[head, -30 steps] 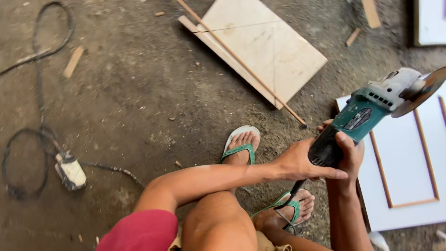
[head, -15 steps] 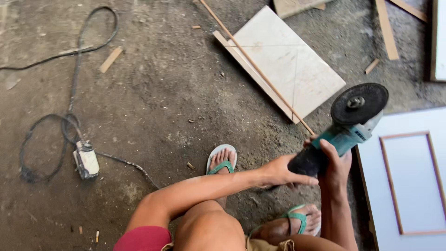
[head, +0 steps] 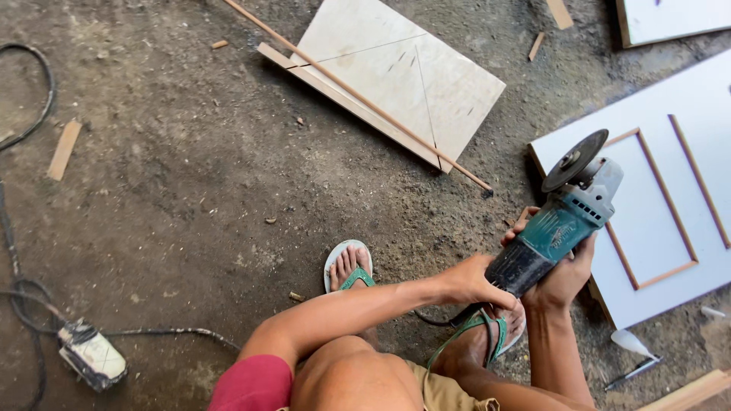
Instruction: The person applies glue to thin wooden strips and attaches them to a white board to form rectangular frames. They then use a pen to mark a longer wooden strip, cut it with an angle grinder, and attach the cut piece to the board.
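Observation:
I hold a teal angle grinder (head: 560,222) in both hands above the dirt floor. Its dark disc (head: 575,160) points up and to the right. My right hand (head: 563,275) wraps the body from below. My left hand (head: 468,280) grips the black rear end of the tool. The disc hovers at the left edge of a white panel (head: 655,221) with thin wooden strips framing a rectangle on it. My feet in green flip-flops (head: 349,266) rest below the grinder.
A pale plywood board (head: 403,76) lies ahead with a long thin stick (head: 358,95) across it. A black cable (head: 23,289) runs to a socket box (head: 93,354) at the lower left. Wood scraps (head: 63,149) dot the floor. Another white panel (head: 678,19) is top right.
The grinder has tilted, so the disc now shows edge-on instead of facing me. The view has shifted, bringing the framed white panel closer under the tool.

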